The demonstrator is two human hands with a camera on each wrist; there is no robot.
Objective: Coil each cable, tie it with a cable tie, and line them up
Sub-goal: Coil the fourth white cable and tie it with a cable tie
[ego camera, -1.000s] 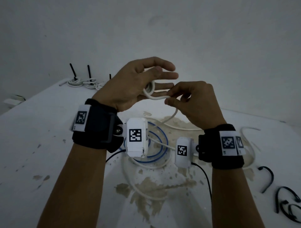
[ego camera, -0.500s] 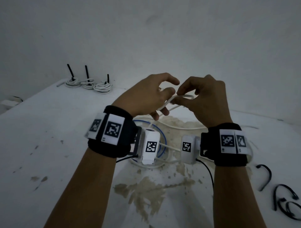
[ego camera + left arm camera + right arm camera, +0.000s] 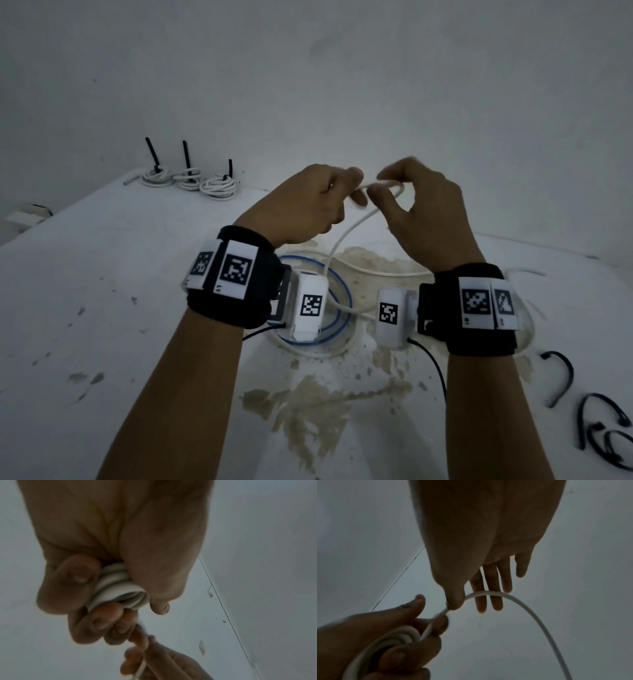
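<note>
Head view shows my left hand (image 3: 305,202) clenched round the small white cable (image 3: 346,236) coil, lower than a second ago, while my right hand (image 3: 421,212) pinches the next loop across (tail trailing to the tabletop (image 3: 120,274)), so coiling continues.

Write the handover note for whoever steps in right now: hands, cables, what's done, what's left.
Left hand grips the part-wound white cable coil.
Right hand guides the next loop between thumb and fingers.
The cable's loose length trails to the table.
Done: three tied coils lined up far left.
Left: finish winding, tie with a black tie from the right, add to the row; a blue cable waits.
</note>
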